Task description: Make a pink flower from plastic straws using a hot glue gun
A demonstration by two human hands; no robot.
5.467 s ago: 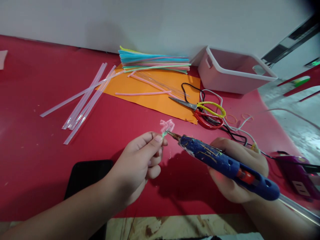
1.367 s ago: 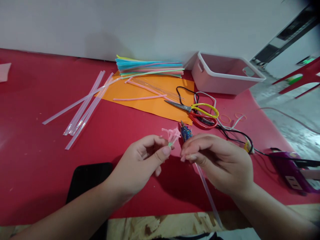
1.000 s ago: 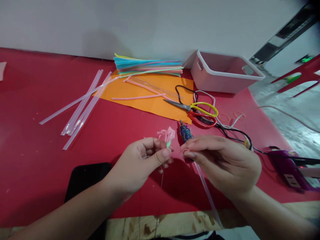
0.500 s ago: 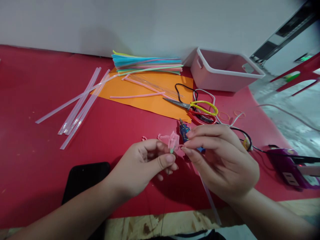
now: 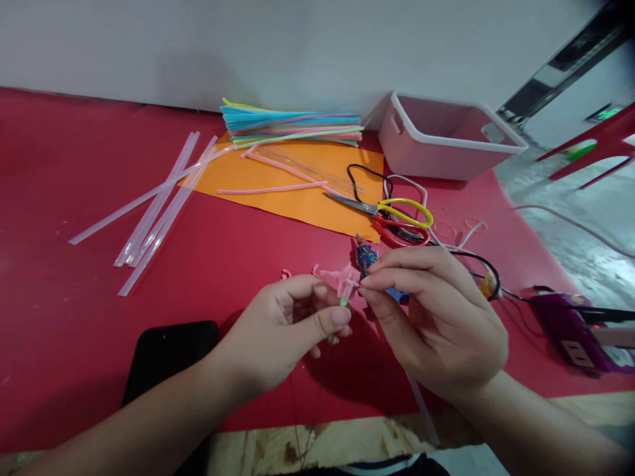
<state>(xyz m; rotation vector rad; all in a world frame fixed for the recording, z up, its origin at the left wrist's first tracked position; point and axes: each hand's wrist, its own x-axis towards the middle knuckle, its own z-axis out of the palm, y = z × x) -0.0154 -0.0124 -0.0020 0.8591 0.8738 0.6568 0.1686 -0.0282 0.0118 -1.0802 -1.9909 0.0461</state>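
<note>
Between my two hands is a small pink pipe-cleaner flower with a pale green base. My left hand pinches it near that base between thumb and fingers. From the other side, the thumb and fingertips of my right hand are closed on a pink strand at the flower's edge. A dark blue hot glue gun lies just behind, partly covered by my right hand. A small pink curl shows beyond my left knuckles.
Scissors lie by an orange sheet with pink pipe cleaners. Behind is a bundle of coloured pipe cleaners. Glue sticks are at left, a phone by my left forearm, a pink basket and purple power strip at right.
The pink flower has turned slightly and sits a little more upright between my fingers. My right hand has shifted slightly left; the surroundings look the same.
</note>
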